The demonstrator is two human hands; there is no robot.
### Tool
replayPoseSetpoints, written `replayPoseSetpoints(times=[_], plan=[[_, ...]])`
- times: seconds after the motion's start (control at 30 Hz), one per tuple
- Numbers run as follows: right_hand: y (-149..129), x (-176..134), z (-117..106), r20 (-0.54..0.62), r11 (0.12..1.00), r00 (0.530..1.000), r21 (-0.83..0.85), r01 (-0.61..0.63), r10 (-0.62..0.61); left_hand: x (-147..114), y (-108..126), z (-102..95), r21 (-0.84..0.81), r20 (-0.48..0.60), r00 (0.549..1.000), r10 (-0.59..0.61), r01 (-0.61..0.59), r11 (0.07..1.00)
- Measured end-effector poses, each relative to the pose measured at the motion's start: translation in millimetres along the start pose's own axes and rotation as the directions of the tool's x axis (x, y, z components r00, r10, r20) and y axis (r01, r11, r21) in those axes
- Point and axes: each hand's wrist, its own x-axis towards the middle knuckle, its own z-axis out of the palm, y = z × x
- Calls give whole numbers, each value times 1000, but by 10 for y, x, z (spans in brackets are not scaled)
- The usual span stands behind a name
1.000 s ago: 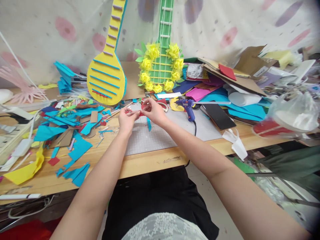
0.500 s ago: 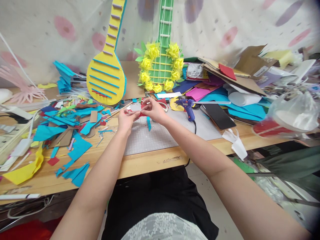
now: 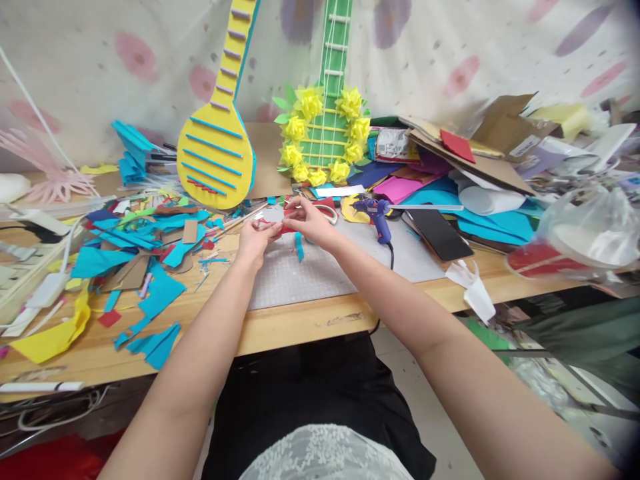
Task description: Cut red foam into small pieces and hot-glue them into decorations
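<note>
My left hand [image 3: 256, 241] and my right hand [image 3: 311, 223] meet over a grey cutting mat [image 3: 320, 277], fingers pinched. Between them is a small red piece of paper [image 3: 287, 229], mostly covered by the fingers. A blue strip [image 3: 299, 247] lies on the mat just below my right hand. Behind that hand are scissors with pale handles [image 3: 327, 212]. To the right rests a purple glue gun [image 3: 376, 217] with a long clear glue stick in its back. A yellow paper lute [image 3: 216, 163] and a green one [image 3: 324, 137] ringed with yellow paper flowers stand behind.
Blue, red and brown scraps [image 3: 160, 287] are heaped on the left of the table. A black phone [image 3: 440, 233] lies right of the glue gun, before stacked coloured paper and cardboard [image 3: 465, 153]. A bagged red-and-white tub [image 3: 560, 250] is at the far right.
Both hands stay together on the red paper with hardly any shift of the fingers. The whole view has moved slightly, so the background sits a little farther right.
</note>
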Motion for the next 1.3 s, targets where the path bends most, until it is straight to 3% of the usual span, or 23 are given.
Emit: replayPoseSetpoints(times=[0.17,0.57,0.9,1.13,1.3], plan=[[53,-25,33,38,997,997,30,-67,66,34,-34,-5,-37,-18,1000,26,-26,999],[92,68,186,-97,983,994,-169,-70,54,88,-82,-33,-27,-58,994,90,-92,995],[55,61,89,-76,984,981,41,-174,177,22,-9,-7,43,-4,1000,28,-27,999],[41,63,49,-77,987,988,-84,-136,130,-2,-8,-6,61,-33,997,66,-64,996],[-27,55,51,-92,987,987,-82,-139,132,3,-15,0,71,-79,993,86,-80,994]])
